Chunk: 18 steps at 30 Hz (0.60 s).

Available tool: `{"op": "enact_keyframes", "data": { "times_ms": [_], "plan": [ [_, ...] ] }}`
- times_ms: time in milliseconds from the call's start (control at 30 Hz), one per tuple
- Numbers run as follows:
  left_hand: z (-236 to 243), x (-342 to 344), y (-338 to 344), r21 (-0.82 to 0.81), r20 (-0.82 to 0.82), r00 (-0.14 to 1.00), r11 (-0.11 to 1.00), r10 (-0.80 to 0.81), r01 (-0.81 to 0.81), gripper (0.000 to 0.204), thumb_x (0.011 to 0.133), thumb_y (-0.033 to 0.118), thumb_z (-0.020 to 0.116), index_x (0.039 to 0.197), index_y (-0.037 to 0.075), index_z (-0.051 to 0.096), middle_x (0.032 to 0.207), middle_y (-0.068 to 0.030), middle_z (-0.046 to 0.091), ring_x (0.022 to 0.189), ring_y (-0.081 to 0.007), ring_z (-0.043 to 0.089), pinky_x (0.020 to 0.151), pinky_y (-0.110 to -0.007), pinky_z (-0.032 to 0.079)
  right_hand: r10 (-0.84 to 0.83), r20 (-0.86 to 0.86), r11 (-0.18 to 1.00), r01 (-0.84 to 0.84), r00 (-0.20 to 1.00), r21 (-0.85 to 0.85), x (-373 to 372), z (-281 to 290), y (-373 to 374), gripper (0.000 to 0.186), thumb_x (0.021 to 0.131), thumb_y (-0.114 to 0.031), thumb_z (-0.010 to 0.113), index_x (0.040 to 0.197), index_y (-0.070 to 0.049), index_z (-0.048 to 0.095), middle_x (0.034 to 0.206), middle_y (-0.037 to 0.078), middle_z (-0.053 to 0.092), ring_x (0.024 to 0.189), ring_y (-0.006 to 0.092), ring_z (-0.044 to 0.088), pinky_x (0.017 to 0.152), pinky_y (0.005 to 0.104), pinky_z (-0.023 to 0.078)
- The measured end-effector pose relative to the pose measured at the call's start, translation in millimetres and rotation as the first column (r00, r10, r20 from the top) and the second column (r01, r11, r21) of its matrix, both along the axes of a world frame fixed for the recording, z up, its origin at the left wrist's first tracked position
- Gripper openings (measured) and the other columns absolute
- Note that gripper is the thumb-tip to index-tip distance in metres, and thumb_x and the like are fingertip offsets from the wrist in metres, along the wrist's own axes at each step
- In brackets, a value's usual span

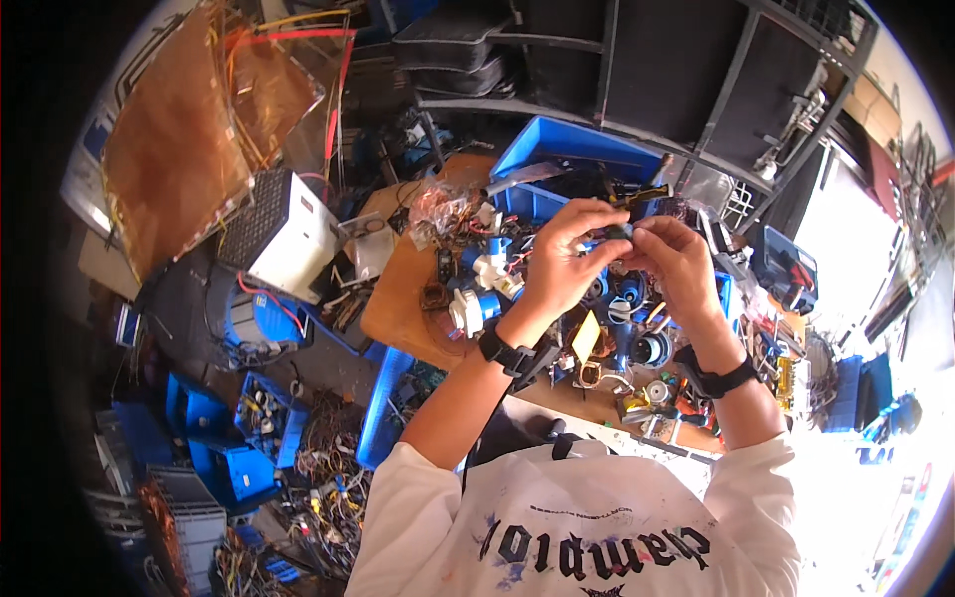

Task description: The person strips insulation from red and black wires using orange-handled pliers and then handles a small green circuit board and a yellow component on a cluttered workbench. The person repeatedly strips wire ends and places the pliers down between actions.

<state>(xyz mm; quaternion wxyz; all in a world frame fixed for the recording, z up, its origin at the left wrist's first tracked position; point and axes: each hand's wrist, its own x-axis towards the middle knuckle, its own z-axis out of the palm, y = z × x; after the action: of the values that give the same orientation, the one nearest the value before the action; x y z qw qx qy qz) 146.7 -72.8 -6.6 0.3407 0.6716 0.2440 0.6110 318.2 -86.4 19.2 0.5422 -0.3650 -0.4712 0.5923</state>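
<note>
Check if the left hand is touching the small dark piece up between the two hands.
Touching. The head view shows the small dark piece pinched between the thumb and fingers of the left hand.

Forearms (458, 403) stretched forward, angling inward, and left hand (569, 261) faced right hand (680, 259), almost tip to tip, both pinching tight!

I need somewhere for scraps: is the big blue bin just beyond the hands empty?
Not empty: dark pieces show inside the blue bin through its open top.
</note>
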Motion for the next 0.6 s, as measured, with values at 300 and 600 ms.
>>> {"op": "enact_keyframes", "data": {
  "times_ms": [300,600],
  "plan": [
    [19,6,1,-0.276,0.159,0.972,0.938,-0.172,0.211,0.042,0.079,-0.006,0.071,0.119,0.001,0.06,0.109,-0.0076,0.063,0.098,-0.0132,0.061,0.084,-0.025,0.055,-0.128,-0.081,0.992,0.129,0.989,0.009,-1,5,2,0.015,0.087,-0.009,0.069,0.095,0.002,0.065,0.084,0.008,0.068,0.07,0.0141,0.067,0.067,0.0263,0.058],
    [35,-11,2,-0.287,0.164,0.939,0.896,-0.303,0.34,0.048,0.079,-0.011,0.068,0.124,0.0,0.054,0.111,-0.0094,0.062,0.102,-0.0156,0.061,0.087,-0.029,0.055,0.008,-0.011,0.999,-0.008,1.0,0.039,7,31,3,0.017,0.09,-0.009,0.065,0.101,0.004,0.063,0.086,0.01,0.067,0.075,0.0165,0.068,0.071,0.0281,0.059]
  ]
}}
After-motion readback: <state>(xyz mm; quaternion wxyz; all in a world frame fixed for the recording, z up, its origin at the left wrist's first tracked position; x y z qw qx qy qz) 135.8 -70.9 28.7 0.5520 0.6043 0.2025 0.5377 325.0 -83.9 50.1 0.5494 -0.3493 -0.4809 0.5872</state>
